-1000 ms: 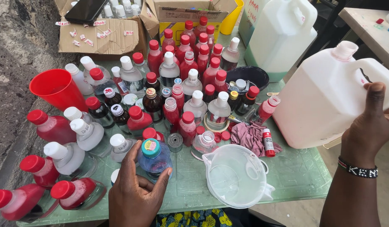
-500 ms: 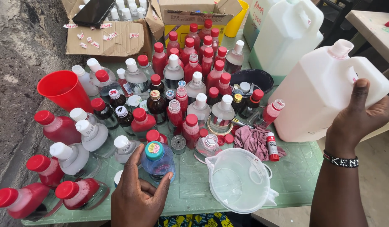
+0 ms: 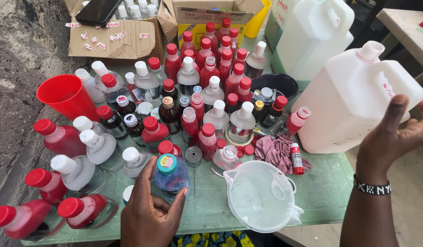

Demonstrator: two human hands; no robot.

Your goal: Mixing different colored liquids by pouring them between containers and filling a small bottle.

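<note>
My left hand [image 3: 149, 214] is wrapped around a small clear blue bottle [image 3: 171, 174] with a teal cap, standing on the green table [image 3: 321, 187] near its front edge. My right hand [image 3: 394, 135] grips the right side of a large white jerrycan [image 3: 353, 98] that stands at the table's right end with its spout uncapped. A clear plastic jug [image 3: 261, 194] sits on the table between the two hands.
Many small bottles with red and white caps [image 3: 207, 91] crowd the table. A red cup [image 3: 67, 96] stands at left. A second white jerrycan [image 3: 314, 34], cardboard boxes [image 3: 115, 36], a black bowl of caps [image 3: 273, 87] and a pink cloth [image 3: 275, 151] lie behind.
My right hand has risen along the jerrycan's side and now grips it higher up. My left hand stays on the blue bottle.
</note>
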